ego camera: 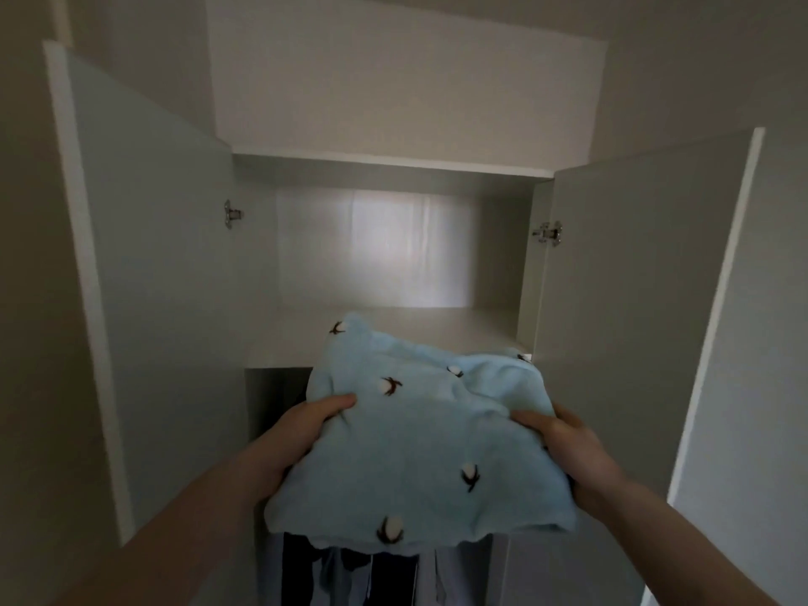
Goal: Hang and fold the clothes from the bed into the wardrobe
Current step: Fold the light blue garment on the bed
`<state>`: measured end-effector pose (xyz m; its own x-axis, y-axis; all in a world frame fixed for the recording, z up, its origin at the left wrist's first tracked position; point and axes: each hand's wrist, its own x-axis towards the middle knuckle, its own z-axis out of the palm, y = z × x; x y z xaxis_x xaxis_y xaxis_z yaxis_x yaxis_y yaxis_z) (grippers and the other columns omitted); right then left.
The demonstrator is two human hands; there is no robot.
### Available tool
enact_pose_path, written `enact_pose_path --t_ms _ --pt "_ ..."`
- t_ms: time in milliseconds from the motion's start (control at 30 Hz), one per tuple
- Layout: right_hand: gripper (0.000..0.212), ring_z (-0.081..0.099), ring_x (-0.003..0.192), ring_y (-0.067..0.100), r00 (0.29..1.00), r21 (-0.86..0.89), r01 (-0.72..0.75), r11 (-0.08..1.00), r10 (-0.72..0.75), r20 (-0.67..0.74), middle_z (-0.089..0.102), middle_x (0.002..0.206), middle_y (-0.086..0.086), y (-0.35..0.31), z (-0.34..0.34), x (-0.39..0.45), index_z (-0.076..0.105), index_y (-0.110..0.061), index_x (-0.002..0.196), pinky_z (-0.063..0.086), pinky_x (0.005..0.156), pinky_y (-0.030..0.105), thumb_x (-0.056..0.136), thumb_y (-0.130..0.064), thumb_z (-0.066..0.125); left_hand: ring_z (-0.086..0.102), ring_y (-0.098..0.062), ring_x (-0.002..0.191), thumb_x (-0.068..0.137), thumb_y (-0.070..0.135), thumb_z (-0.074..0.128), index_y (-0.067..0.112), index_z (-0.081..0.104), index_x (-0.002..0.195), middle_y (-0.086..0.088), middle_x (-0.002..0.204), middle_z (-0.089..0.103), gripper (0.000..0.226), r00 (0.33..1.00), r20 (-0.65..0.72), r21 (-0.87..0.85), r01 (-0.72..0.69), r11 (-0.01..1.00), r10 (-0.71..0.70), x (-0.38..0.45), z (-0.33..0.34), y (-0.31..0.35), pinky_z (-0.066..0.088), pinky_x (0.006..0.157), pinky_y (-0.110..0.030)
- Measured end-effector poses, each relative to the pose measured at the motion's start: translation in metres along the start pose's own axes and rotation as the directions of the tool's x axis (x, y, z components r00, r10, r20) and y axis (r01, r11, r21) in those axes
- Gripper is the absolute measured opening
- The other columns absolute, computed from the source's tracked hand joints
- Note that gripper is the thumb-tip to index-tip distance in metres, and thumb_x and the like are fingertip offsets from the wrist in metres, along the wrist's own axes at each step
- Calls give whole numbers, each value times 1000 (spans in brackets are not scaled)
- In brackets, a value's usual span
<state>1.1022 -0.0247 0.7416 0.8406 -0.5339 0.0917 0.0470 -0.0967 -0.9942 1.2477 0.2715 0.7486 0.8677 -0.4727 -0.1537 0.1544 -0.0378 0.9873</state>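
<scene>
Soft, fleecy light-blue folded garment [419, 435], dotted with small white-and-brown cotton-boll motifs, rumpled along its far edge. Held up at the front edge of the wardrobe's upper shelf [393, 330], far corner already over the smooth matte shelf board, near edge hanging out in the air. Left hand [301, 435] gripping the garment's left side, thumb curled over the top, remaining fingers hidden beneath the fabric. Right hand [568, 448] gripping the right side likewise, thumb pressed on top, fingers tucked under. Flat pale wardrobe doors [175, 277] swung wide on both sides, metal hinges [232, 214] glinting. Below the shelf, dark and pale hanging clothes [350, 575], dim and partly hidden.
</scene>
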Motion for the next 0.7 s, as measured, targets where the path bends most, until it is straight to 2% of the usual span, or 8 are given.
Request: enact_pose_path --t_ms 200,367,500,600,700 --pt "32 77 91 27 1000 7 3 1000 -3 21 80 98 4 1 26 143 72 -19 115 62 85 48 84 -24 78 77 -33 94 92 44 70 13 70 125 -12 108 78 45 998 -58 33 -13 999 15 118 -12 43 58 73 -36" --pt "37 76 90 28 997 30 -27 999 25 72 79 99 5 2 51 261 69 -19 120 62 77 42 85 -27 78 73 -38 103 90 47 72 11 67 129 -16 114 76 53 992 -129 68 0 998 9 208 -27 75 57 87 -46" --pt "37 76 90 28 989 24 -62 998 58 133 79 100 7 0 85 342 69 -15 121 60 70 35 86 -27 76 73 -39 103 89 51 72 13 67 129 -16 114 76 56 986 -167 101 14 995 3 272 -51 96 58 87 -47" --pt "42 74 95 32 984 8 -72 997 69 167 77 107 11 -2 114 393 67 -12 124 62 78 42 86 -24 77 73 -40 104 87 54 73 13 69 125 -18 112 76 56 984 -180 121 37 992 -14 316 -76 110 56 97 -52" --pt "47 73 99 31 981 1 -48 999 47 188 75 113 10 -5 142 435 65 -12 130 61 89 47 86 -22 78 76 -37 96 89 56 69 15 72 122 -16 108 78 54 988 -151 140 50 989 -29 358 -98 123 58 89 -46"
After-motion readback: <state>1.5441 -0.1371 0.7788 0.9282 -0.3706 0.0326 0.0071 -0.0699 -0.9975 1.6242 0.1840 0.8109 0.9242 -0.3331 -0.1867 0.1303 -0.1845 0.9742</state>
